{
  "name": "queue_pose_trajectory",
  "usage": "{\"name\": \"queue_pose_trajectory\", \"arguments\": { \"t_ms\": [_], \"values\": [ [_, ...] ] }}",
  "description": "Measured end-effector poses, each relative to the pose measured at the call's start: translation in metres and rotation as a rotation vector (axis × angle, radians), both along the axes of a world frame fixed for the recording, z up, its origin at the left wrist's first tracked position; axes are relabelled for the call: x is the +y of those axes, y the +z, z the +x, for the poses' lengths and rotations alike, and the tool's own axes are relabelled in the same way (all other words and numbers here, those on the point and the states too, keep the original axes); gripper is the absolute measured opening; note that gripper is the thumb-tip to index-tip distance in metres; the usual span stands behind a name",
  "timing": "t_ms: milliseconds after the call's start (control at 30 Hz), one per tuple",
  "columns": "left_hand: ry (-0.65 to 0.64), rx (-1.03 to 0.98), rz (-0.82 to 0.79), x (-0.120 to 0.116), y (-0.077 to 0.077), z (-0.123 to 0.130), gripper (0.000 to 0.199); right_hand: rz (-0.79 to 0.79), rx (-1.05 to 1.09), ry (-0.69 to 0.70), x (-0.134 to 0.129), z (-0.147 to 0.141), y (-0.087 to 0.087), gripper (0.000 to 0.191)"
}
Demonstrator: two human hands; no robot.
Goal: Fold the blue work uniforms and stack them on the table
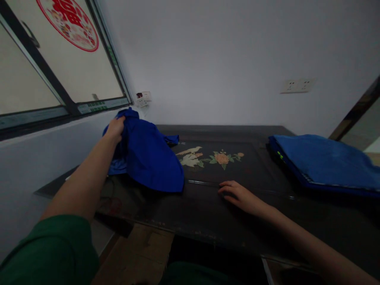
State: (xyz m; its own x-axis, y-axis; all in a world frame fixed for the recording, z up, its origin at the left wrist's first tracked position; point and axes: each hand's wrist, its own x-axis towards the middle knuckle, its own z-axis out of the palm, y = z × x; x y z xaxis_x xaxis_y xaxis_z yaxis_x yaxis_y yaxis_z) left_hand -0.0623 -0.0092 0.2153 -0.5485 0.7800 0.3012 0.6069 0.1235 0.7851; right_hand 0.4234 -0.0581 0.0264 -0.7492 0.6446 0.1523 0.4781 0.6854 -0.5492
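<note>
At the left end of the dark table [208, 213], my left hand [116, 128] grips the upper part of a blue garment [148, 154] and lifts it. The cloth hangs down from my fingers, its lower edge reaching the tabletop. A narrow strip of the blue cloth sticks out on its right side. My right hand [236, 195] rests on the table near the middle, fingers loosely bent and apart, holding nothing. It lies just below a painted bird and flower design [221, 158].
A stack of folded blue clothes [326, 160] lies at the table's right end. A window [68, 59] with a red round sticker is on the left. Wall sockets [298, 85] sit above the table at the back. The table's front edge runs close to my body.
</note>
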Motion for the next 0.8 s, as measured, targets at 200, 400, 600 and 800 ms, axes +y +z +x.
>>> {"name": "queue_pose_trajectory", "arguments": {
  "t_ms": [200, 400, 600, 800],
  "values": [
    [-0.297, -0.294, 0.441, 0.018, 0.059, 0.058, 0.044, -0.017, 0.246, -0.077, 0.009, -0.013, 0.021, 0.031],
    [-0.706, -0.081, 0.538, -0.009, 0.041, 0.187, 0.032, -0.091, 0.757, -0.224, 0.011, -0.026, 0.087, 0.050],
    [-1.294, 0.327, 0.018, -0.098, -0.041, 0.290, 0.046, -0.432, 0.909, -0.283, 0.007, -0.003, 0.096, 0.063],
    [-1.677, 0.360, -0.332, -0.151, -0.080, 0.291, 0.068, -0.545, 0.513, -0.316, -0.002, 0.043, 0.045, 0.062]
  ]
}}
